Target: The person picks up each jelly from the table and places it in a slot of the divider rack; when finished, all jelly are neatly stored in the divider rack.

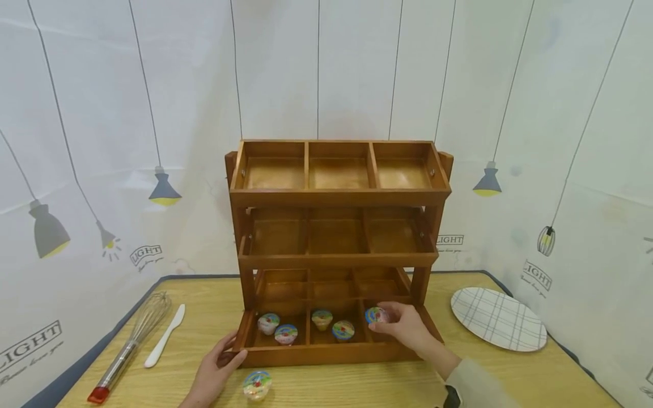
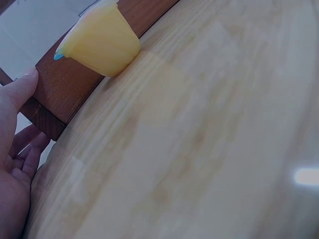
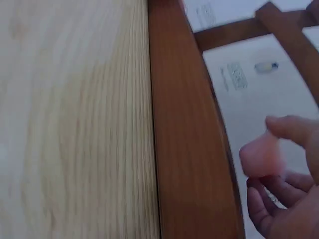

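My right hand pinches a pink jelly cup between thumb and fingers, over the right front compartment of the wooden rack's bottom tray. The pink cup also shows in the right wrist view, above the tray's front board. At the front left corner of the three-tier wooden rack, my left hand grips the tray's edge, thumb on the front and fingers round the side. Two jelly cups sit in the left compartment and two more in the middle one. A yellow jelly cup stands on the table before the rack.
A whisk with a red handle end and a white plastic knife lie left of the rack. To its right lies a checked white plate. A patterned curtain surrounds the wooden table.
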{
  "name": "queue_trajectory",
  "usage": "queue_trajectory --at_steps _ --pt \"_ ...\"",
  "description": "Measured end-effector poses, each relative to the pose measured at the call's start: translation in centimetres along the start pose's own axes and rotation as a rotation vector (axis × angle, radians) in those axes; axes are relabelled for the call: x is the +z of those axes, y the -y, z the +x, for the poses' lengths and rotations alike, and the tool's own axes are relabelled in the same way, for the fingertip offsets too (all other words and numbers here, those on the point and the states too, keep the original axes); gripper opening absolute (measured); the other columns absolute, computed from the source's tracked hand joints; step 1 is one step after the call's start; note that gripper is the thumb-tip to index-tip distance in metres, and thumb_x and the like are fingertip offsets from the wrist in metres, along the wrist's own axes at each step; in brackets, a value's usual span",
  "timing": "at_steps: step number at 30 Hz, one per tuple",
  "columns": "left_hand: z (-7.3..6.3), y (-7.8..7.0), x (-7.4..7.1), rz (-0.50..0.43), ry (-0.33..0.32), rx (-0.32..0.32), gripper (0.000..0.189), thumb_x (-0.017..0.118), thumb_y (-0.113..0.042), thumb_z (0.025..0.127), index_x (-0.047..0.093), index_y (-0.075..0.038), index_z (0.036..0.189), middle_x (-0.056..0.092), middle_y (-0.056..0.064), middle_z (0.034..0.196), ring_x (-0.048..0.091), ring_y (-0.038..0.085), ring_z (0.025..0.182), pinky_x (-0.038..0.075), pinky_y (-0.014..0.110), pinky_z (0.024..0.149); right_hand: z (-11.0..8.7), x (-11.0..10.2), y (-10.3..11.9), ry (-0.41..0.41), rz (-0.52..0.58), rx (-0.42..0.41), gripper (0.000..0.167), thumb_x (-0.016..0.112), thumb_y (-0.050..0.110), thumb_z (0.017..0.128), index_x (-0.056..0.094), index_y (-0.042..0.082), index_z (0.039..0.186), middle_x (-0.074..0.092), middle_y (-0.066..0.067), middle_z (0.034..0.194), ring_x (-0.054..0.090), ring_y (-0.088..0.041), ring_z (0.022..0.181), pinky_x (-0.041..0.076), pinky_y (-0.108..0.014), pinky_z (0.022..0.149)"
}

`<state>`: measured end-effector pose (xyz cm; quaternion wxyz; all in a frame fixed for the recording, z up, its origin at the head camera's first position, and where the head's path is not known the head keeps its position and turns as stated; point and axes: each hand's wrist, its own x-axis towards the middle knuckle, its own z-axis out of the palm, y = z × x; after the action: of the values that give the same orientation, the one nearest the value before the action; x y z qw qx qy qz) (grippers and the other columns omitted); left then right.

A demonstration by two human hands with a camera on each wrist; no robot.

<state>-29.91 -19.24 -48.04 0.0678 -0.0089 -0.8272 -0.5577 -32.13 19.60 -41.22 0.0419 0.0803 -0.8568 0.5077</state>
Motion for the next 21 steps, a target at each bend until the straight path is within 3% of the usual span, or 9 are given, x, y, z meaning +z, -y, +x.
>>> queue_trajectory --at_steps 3,6,12,21 --pt "0.0 0.1 0.1 0.013 -0.007 0.007 0.061 0.06 -0.033 0.083 0.037 -0.01 0.135 0.045 0.024 0.129 0.057 0.024 0.101 0.05 0.028 0.079 1.0 -0.7 -1.0 -0.054 -0.078 0.064 0.059 0.077 0.025 0.066 0.055 0.0 0.115 0.064 -0.008 0.095 0.057 -0.017 0.086 0.049 -0.033 0.071" --pt "0.0 0.1 0.2 0.022 -0.014 0.008 0.06 0.061 -0.034 0.082 0.039 -0.012 0.133 0.048 0.021 0.127 0.058 0.022 0.099 0.05 0.026 0.078 1.4 -0.9 -1.9 -0.056 -0.154 0.087 0.053 0.078 0.022 0.064 0.058 -0.001 0.107 0.065 -0.007 0.091 0.059 -0.018 0.084 0.049 -0.034 0.069" --pt "-0.1 0.3 0.2 0.042 -0.012 -0.003 0.06 0.061 -0.036 0.082 0.04 -0.01 0.133 0.049 0.021 0.126 0.058 0.023 0.099 0.05 0.029 0.078 2.0 -0.3 -2.8 -0.031 -0.272 0.068 0.039 0.075 0.015 0.065 0.062 -0.003 0.097 0.066 -0.007 0.084 0.059 -0.02 0.079 0.049 -0.034 0.066" --pt "0.0 0.1 0.1 0.02 -0.019 0.002 0.061 0.061 -0.035 0.082 0.039 -0.01 0.133 0.048 0.021 0.127 0.058 0.024 0.1 0.05 0.028 0.078 3.5 0.4 -3.1 -0.056 -0.289 0.093 0.042 0.076 0.016 0.065 0.064 -0.004 0.099 0.065 -0.012 0.094 0.059 -0.03 0.092 0.049 -0.041 0.075"
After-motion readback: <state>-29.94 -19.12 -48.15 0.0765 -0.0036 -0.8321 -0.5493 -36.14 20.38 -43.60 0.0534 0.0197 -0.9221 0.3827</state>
